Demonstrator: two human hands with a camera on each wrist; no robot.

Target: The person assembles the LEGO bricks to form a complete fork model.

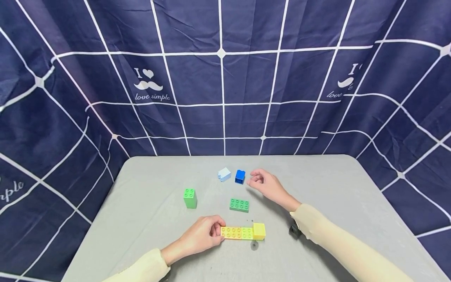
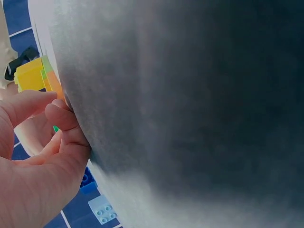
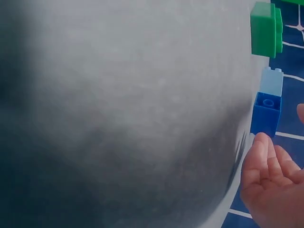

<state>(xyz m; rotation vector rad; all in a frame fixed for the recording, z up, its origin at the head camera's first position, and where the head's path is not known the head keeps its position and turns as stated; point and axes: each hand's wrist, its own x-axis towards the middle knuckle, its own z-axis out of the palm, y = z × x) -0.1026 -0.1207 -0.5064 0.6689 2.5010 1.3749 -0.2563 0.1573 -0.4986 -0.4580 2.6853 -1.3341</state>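
One dark blue curtain (image 1: 197,31) is hanging beyond both grips, and a grey worktop (image 1: 141,219) is spreading beneath them. The left grip (image 1: 204,235) is pinching the near end of a joined strip (image 1: 241,233) between thumb and fingers; from there the strip's long axis is running out rightward, through orange and lime, to a yellow block (image 1: 259,231) standing raised at its far end. The right grip (image 1: 266,186) is hovering farther out, its fingers loosely bent and holding nothing.

Beyond the left grip and slightly to its left, a tall green brick (image 1: 190,199) is standing upright. Between the grips, a flat green brick (image 1: 239,205) is lying studs up, its long axis running roughly parallel to the strip.

Just left of the right grip's fingertips, a blue brick (image 1: 240,177) is resting, its hollow face turning back toward the strip. Any coming move is probably hinging on that narrow sideways gap, with the right grip being clearly nearer than the left. Farther left again, a light blue brick (image 1: 224,174) is lying on its side.
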